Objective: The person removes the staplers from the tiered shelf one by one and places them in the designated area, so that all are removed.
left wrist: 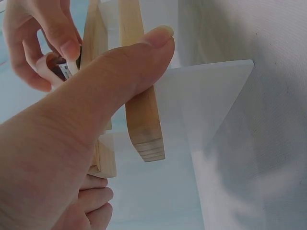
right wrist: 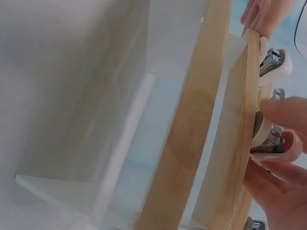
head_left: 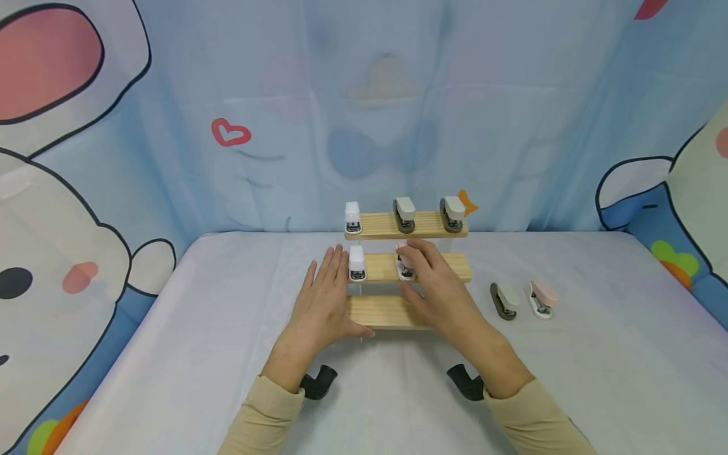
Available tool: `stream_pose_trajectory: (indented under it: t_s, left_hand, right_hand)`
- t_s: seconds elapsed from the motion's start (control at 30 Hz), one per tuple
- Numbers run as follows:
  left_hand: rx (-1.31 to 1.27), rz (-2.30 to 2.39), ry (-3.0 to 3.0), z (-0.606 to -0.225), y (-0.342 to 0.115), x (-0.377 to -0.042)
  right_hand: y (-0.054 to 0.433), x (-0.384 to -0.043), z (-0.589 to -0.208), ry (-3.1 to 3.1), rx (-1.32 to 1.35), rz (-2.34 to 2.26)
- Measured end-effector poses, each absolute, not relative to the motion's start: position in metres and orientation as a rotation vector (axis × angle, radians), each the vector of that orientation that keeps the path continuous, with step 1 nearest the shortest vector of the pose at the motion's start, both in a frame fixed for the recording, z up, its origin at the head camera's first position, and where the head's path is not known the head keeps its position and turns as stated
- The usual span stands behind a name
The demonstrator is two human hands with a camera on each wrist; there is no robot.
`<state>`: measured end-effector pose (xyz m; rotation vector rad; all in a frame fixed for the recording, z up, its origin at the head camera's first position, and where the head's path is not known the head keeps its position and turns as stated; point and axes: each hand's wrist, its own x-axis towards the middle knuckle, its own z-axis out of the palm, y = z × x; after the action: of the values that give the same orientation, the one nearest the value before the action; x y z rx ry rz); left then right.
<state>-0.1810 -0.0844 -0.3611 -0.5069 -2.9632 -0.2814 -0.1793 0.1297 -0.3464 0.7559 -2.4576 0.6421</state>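
A three-tier wooden shelf with clear side panels stands on the table. My right hand pinches a small stapler with a pink top and white base on the middle board. My left hand lies against the shelf's left end, fingers straight, with its thumb across the lowest board. Beside those fingers, a white stapler sits on the middle board. The top board holds another white stapler and two grey ones, one in the middle and one at the right.
Right of the shelf, a grey stapler and a pink-and-white stapler lie on the white-covered table. A blue cartoon-print curtain hangs behind. Black wrist mounts sit below the hands.
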Motion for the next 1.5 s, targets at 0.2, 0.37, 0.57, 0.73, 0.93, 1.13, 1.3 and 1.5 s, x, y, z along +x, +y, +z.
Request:
stream_pose_trajectory:
  t_s: [0.2, 0.37, 0.57, 0.73, 0.93, 1.13, 1.3, 1.5]
  left_hand:
    - [-0.503, -0.285, -2.964, -0.361, -0.085, -0.181]
    - [-0.497, -0.293, -2.973, -0.361, -0.084, -0.182]
    - [-0.5, -0.297, -2.972, -0.361, -0.084, -0.181]
    - [-0.502, -0.299, -2.97, -0.36, -0.085, -0.181]
    - [-0.504, -0.304, -2.972, -0.36, -0.084, -0.181]
    - [-0.502, -0.297, -2.976, -0.361, -0.084, -0.181]
    - [-0.509, -0.298, -2.972, -0.361, -0.084, -0.181]
    - [-0.504, -0.304, -2.975, -0.36, -0.084, -0.181]
  right_hand:
    - [0.13, -0.178, -0.344, -2.506, 0.723, 0.646]
    - [0.133, -0.175, -0.34, -2.515, 0.703, 0.641]
    - [0.137, -0.175, -0.34, -2.513, 0.726, 0.565]
    - [0.137, -0.178, -0.341, -2.48, 0.744, 0.558]
    - [0.136, -0.182, -0.343, -2.48, 0.737, 0.574]
    - [0.139, -0.18, -0.342, -2.477, 0.752, 0.567]
    - [0.141, -0.179, -0.339, -2.479, 0.727, 0.572]
    - [0.143, -0.178, -0.335, -2.484, 0.703, 0.557]
